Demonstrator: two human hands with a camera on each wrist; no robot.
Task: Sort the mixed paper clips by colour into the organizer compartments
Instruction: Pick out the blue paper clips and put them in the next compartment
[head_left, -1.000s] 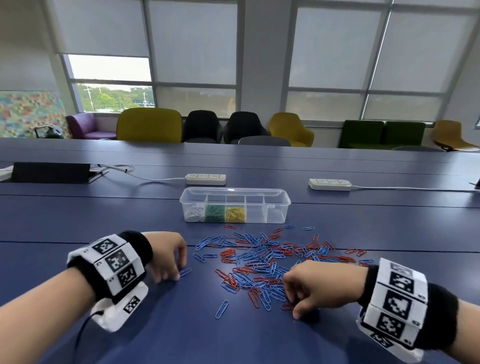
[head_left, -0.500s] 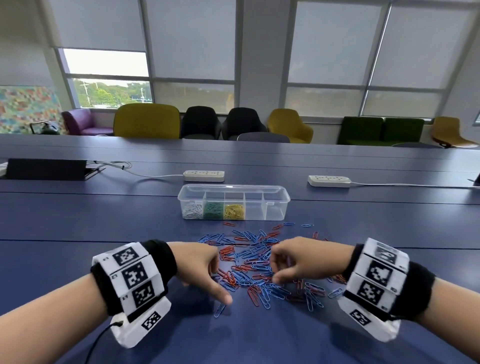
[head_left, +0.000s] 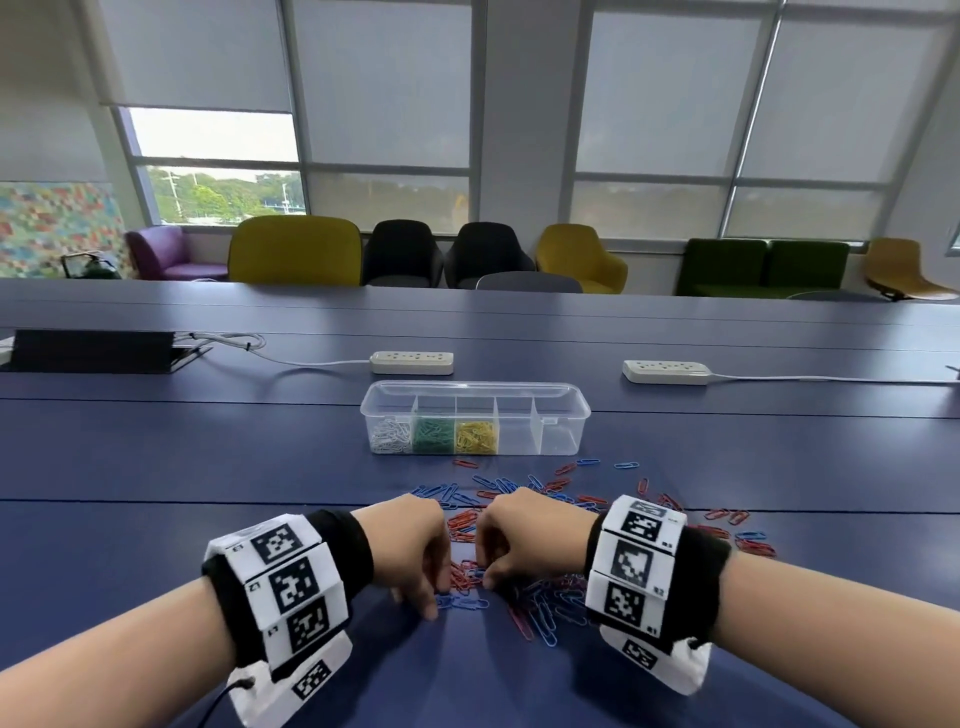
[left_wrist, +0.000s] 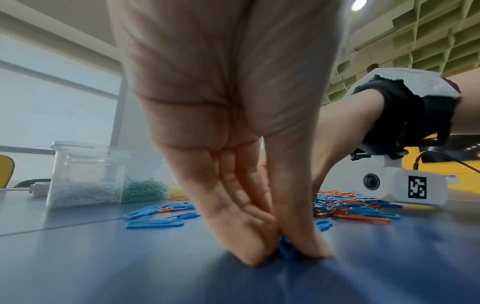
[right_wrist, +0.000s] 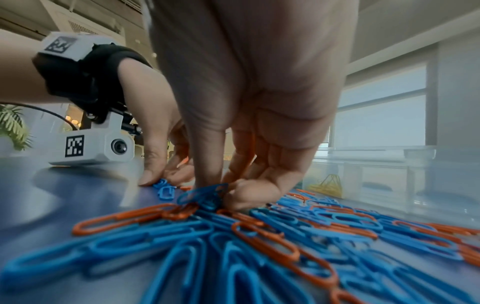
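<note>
Head view. Your left hand (head_left: 410, 551) and right hand (head_left: 530, 535) met knuckle to knuckle over the near part of the scatter of blue and orange clips (head_left: 550, 597) on the blue table (head_left: 156, 467). Both sets of fingers curled down to the surface. The clear organizer (head_left: 475, 418) stood at 12 o'clock from your hands, well apart from them. Its three left compartments held white clips (head_left: 389, 435), green clips (head_left: 432, 434) and yellow clips (head_left: 475, 435); the two at its right end showed no clips. Two power strips (head_left: 411, 362) lay beyond the organizer.

Left wrist view. Your left hand (left_wrist: 233, 144) pointed straight down, thumb and fingertips (left_wrist: 249, 253) pressed together on the tabletop and pinching a blue clip (left_wrist: 284, 250). Loose blue and orange clips lay at 10 and 2 o'clock of the pinch. The organizer (left_wrist: 85, 174) stood at 9 o'clock, its white and green clips showing.

Right wrist view. Your right hand (right_wrist: 249, 123) had thumb and fingers closed on a small bunch of blue clips (right_wrist: 205, 195), raised slightly off the pile. Your left hand (right_wrist: 155, 133) touched down at 9 o'clock beside a blue clip (right_wrist: 163, 190). The organizer (right_wrist: 376, 181) stood at 3 o'clock.
</note>
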